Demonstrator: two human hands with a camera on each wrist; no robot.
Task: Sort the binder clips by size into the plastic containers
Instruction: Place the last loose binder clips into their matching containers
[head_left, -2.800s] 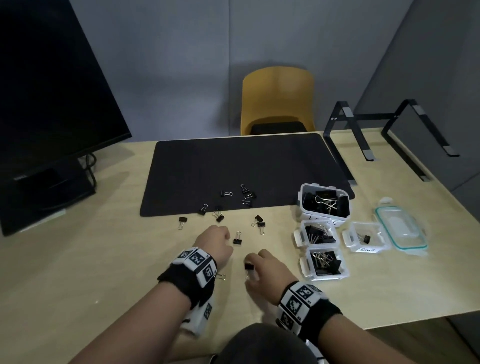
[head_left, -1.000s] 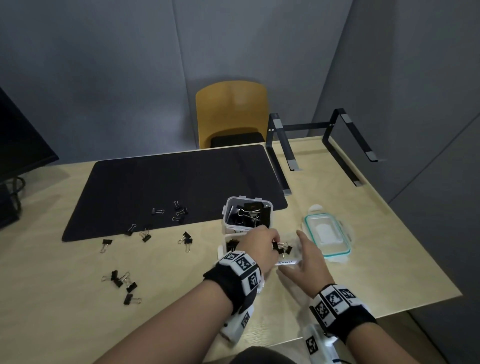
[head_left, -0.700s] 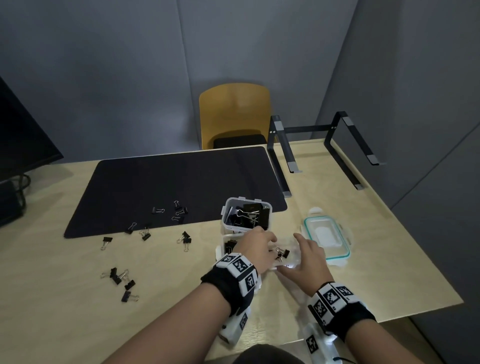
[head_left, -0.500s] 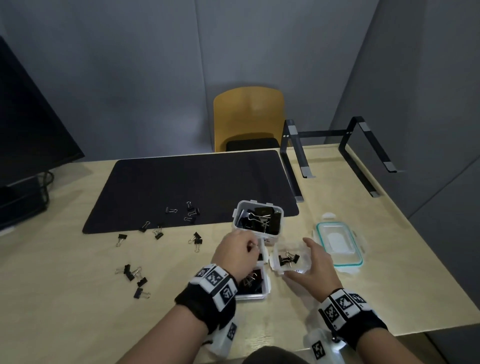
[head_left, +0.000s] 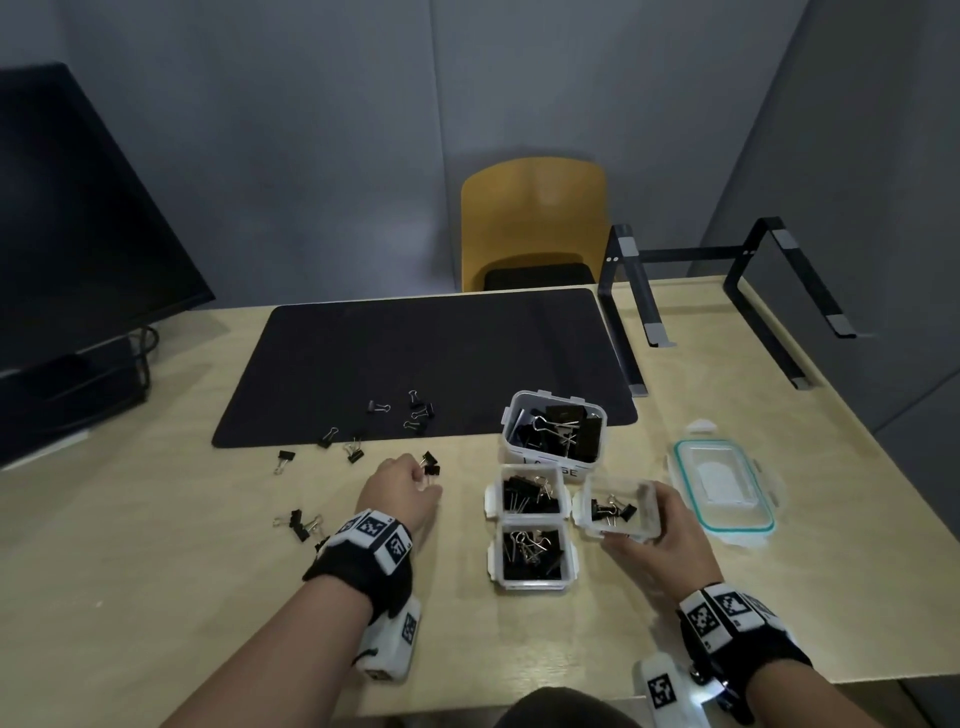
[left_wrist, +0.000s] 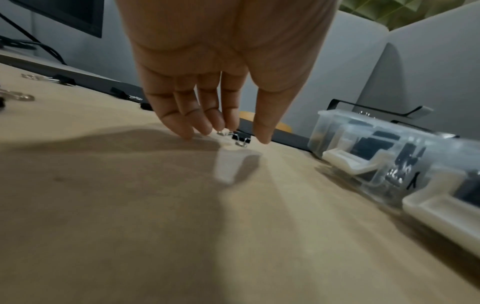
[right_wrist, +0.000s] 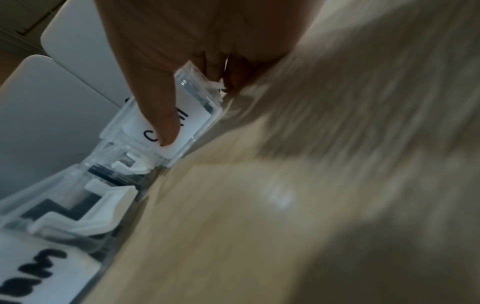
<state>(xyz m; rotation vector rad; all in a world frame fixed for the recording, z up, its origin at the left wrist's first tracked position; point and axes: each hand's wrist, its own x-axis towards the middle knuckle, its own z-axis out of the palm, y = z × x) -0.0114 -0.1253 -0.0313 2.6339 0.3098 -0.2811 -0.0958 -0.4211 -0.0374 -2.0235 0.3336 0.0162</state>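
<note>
Left hand (head_left: 400, 486) low over the worktop (head_left: 156, 545), fingers straight and spread, thumb apart from them, tips down on either side of a small binder clip (left_wrist: 240, 138) and gripping nothing yet. Two black clips (head_left: 430, 464) just past the fingertips in the head view; whether either is touched, impossible to tell.

Right hand (head_left: 660, 530) clamped on the small container (head_left: 615, 506), thumb pressed on its handwritten label, fingers curled round the far side. Container apparently tipped off the worktop, a few small clips inside.

Just left of it, two more small containers: the middle container (head_left: 527, 496) and the near container (head_left: 532, 553), touching each other, both well stocked with clips. Behind them the large container (head_left: 553, 434), tallest of the set, holding big clips, standing at the edge of a black desk mat (head_left: 415, 353). A teal-rimmed lid (head_left: 722, 488) flat to the right.

Still unsorted: a cluster of loose clips on the mat (head_left: 415, 413), a few along the mat's near edge (head_left: 332, 447), a few near the left wrist (head_left: 301, 522). All look small.

Judged well past halfway: larger sizes apparently binned, roughly a dozen small ones left to gather and drop in.
</note>
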